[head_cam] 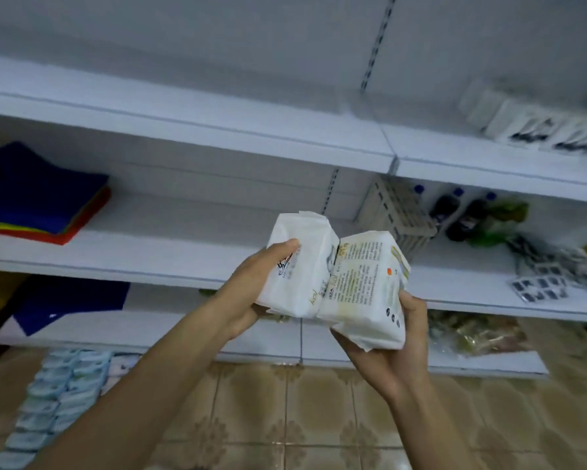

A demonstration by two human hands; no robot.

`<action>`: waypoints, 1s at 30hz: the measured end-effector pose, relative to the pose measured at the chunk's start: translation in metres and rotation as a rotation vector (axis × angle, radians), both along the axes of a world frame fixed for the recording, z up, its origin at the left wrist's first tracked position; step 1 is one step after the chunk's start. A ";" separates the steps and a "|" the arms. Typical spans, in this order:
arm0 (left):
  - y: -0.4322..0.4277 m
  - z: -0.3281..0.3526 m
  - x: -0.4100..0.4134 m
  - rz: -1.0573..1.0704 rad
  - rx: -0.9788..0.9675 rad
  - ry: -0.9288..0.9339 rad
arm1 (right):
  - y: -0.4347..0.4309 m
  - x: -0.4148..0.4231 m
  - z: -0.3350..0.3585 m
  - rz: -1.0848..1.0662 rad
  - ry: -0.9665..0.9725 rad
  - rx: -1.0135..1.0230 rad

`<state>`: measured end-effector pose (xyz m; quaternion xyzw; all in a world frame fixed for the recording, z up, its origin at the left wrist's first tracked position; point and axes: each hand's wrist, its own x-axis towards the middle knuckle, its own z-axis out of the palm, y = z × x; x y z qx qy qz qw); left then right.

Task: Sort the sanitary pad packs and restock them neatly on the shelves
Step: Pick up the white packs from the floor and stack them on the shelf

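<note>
Two white sanitary pad packs are held side by side in front of the middle shelf point(170, 262). My left hand point(251, 290) grips the left pack point(302, 262), which is plain white with a small dark logo. My right hand point(397, 347) holds the right pack point(363, 286) from below; it shows printed text and yellow-green marks. The two packs touch along their inner edges. Several light blue pad packs point(58, 395) lie in rows on the floor at lower left.
White shelving fills the view. Folded coloured cloths point(37, 198) sit on the middle shelf at left. A slatted box point(397, 215), dark bottles point(461, 215) and blister packs point(550, 276) stand at right. White packs point(529, 120) lie on the upper shelf. Tan floor tiles point(285, 418) lie below.
</note>
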<state>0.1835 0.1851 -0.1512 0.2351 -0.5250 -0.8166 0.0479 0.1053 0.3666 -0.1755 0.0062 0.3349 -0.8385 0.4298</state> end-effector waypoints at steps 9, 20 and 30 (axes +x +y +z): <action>0.103 0.075 -0.087 -0.069 -0.422 0.148 | 0.104 -0.068 0.058 -0.143 0.131 -0.133; 0.083 0.117 -0.232 0.039 -1.142 0.264 | 0.116 -0.188 0.087 -0.344 0.260 -0.069; 0.005 0.097 -0.447 -0.029 -1.528 0.241 | 0.070 -0.322 0.121 -0.574 0.635 0.389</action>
